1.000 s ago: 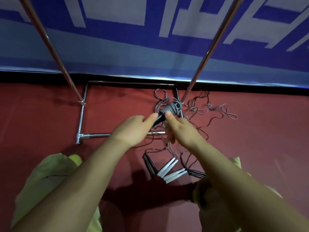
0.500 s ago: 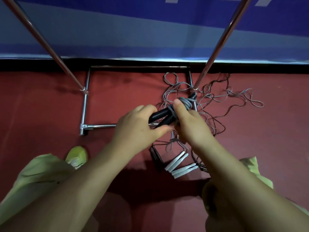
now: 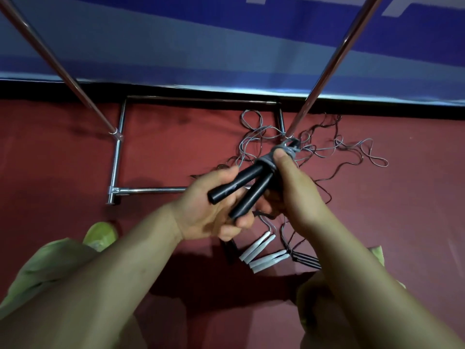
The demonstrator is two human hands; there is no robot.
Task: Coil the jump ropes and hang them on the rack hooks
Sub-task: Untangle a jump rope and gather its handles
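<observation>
- The rack's chrome base frame (image 3: 117, 157) sits on the red floor, far left; no hooks are in view.
- The left hand (image 3: 214, 210) curls its fingers round two black handles (image 3: 241, 190).
- The right hand (image 3: 294, 187) pinches the grey cord wound (image 3: 279, 152) at the handle tops.
- More ropes lie tangled (image 3: 327, 152) on the floor to the right, white handles (image 3: 261, 253) nearer.
- Coiling looks nearly finished; next, I judge, secure the wrap and lift it to a hook.

floor: dark red mat (image 3: 176, 152) | wall: blue banner with white shapes (image 3: 201, 34) | base: black strip (image 3: 75, 89)
</observation>
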